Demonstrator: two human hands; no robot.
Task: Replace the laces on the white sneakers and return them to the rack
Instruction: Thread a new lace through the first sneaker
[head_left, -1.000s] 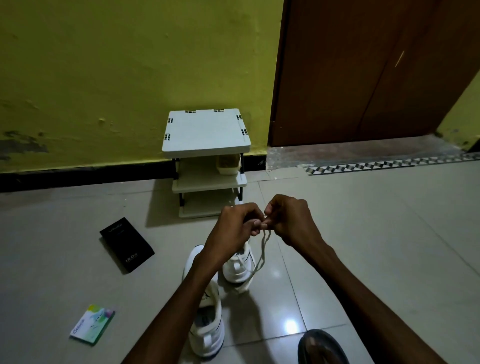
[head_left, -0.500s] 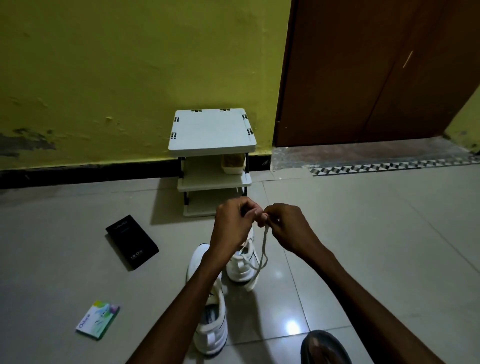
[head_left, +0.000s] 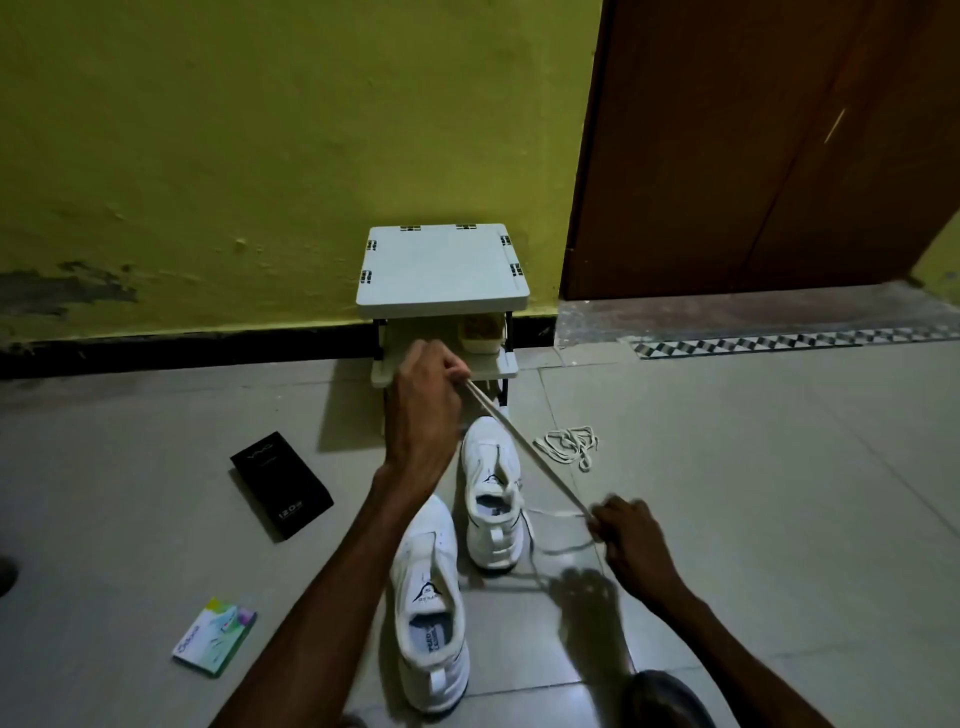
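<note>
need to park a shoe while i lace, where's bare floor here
Bare floor lies right of the loose lace pile, up to the patterned threshold strip. Another patch lies between the black box and the dark skirting. The rack top is bare. Crowded: around the sneakers, where the taut lace runs from left hand to right hand.

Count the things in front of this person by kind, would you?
sneakers: 2
laces: 2
rack: 1
tub on the rack: 1
black box: 1
green packet: 1
total: 8
</note>
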